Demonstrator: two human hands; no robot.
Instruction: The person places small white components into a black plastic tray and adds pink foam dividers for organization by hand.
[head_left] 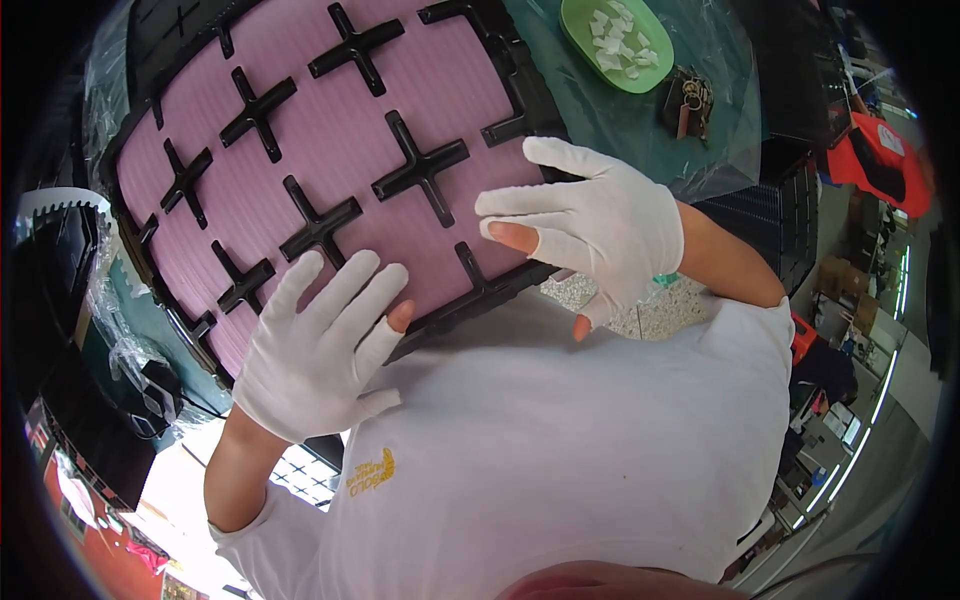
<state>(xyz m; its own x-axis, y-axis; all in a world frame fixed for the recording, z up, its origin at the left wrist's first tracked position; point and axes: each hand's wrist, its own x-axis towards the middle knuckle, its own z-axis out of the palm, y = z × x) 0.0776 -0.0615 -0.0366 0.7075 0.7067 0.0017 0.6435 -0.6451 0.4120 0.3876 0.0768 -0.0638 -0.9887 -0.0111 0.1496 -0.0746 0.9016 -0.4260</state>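
Note:
Below me lies a black tray lined with pink foam-like sheet. Several black cross-shaped dividers stick up through the pink surface in rows. My left hand, in a white glove with some bared fingertips, is at the near left edge with fingers spread over the pink surface. My right hand, gloved the same way, is at the right edge, its fingers stretched out and pointing left. Neither hand holds anything that I can see. Whether the fingers touch the tray, I cannot tell.
Right of the tray, a green bowl with small white pieces and a bunch of keys lie on a green surface under clear plastic sheeting. Stacked black trays stand farther right. A black cable is at the left.

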